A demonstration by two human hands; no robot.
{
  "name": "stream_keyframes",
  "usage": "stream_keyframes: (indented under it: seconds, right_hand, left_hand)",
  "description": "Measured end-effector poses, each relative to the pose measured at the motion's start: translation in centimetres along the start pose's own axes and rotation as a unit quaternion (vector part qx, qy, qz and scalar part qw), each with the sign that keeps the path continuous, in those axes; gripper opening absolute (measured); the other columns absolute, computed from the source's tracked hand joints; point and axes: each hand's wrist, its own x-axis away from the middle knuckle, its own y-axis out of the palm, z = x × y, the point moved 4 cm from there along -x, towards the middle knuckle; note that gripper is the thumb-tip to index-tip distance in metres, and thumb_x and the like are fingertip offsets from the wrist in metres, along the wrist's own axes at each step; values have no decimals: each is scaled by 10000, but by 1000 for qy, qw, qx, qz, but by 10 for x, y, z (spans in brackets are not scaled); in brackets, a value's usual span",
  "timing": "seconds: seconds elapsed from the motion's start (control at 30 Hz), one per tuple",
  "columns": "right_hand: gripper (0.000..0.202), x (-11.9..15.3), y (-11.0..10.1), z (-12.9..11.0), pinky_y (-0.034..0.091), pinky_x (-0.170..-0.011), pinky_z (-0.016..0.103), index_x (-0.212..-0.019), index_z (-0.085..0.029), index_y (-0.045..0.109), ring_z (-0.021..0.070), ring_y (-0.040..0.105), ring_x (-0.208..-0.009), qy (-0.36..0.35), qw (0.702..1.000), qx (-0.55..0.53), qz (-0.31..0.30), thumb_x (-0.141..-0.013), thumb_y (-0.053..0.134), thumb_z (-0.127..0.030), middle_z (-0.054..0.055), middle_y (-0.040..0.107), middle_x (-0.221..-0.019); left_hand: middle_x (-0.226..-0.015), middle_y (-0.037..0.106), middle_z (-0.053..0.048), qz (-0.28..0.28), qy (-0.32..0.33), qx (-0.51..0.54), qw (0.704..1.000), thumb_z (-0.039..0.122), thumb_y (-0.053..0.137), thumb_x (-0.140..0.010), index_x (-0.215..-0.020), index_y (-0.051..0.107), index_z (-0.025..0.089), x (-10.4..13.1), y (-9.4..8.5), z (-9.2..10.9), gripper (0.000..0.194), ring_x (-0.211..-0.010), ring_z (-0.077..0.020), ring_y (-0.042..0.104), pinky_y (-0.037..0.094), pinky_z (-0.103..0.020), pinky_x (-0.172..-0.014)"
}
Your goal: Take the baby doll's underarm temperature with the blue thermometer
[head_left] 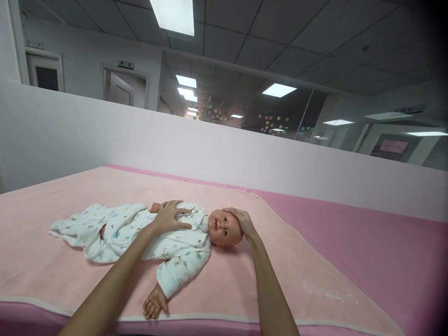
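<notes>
While lying on its back across a peach blanket point(280, 284) over a pink mat point(336, 233), in front of a white partition point(196, 151), appears as a bald baby doll point(175, 240), with dark eyes, reddish lips and white pajamas point(117, 226) printed in teal and grey. Pokes one doll hand point(155, 302) from its sleeve point(184, 269) near the blanket's edge. Bears the left hand point(171, 218) on the chest, with fingers spread wide, and the right hand point(244, 223) against the crown, with fingers close together.
</notes>
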Motion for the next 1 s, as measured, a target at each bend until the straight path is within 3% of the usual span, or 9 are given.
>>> stream_keyframes:
  seconds: [0.2,0.4,0.5,0.63,0.83,1.0]
  right_hand:
    - [396,-1,-4,2,316,-1024,365,-1065,-242,620,201,444,-1183,-25,999,6,36,-711,602,-418,31,535,-1231]
    - [378,3,2,-1,399,-947,387,-826,-166,708,245,568,-1028,-8,1000,6,-10,-705,581,-500,85,665,-1002]
    - [413,2,2,0,406,-940,385,-835,-160,706,248,571,-1023,-10,1000,-8,1,-699,574,-527,88,660,-1014]
    - [416,1,2,2,407,-948,378,-983,-186,663,225,561,-1045,-26,999,-20,18,-706,591,-488,73,646,-1053]
    - [353,1,1,2,428,-920,389,-791,-177,709,238,588,-990,-33,999,32,25,-692,585,-492,76,677,-968]
    - [366,0,0,5,416,-936,395,-888,-179,695,238,564,-1037,-34,999,18,38,-690,595,-470,77,649,-1044]
  left_hand:
    - [-1312,413,-5,-1,-4,0,1000,685,564,-587,-1075,595,398,0,1,-2,567,-1184,-309,345,218,-452,-991]
    - [-1317,410,-4,1,0,-3,1000,688,554,-594,-1084,586,400,0,3,-2,569,-1190,-300,347,212,-450,-995]
    - [-1315,411,-7,3,0,-4,1000,691,549,-596,-1082,584,406,0,2,-2,564,-1188,-299,349,214,-451,-992]
    - [-1314,412,-12,2,0,-4,1000,699,544,-593,-1080,587,405,0,2,-2,570,-1183,-303,354,213,-453,-990]
    - [-1311,414,-3,4,-2,4,1000,682,571,-582,-1069,596,398,-1,2,-2,564,-1182,-300,351,208,-445,-995]
    - [-1306,420,-8,6,0,3,1000,688,563,-585,-1069,596,397,-1,2,-2,566,-1184,-300,351,209,-448,-995]
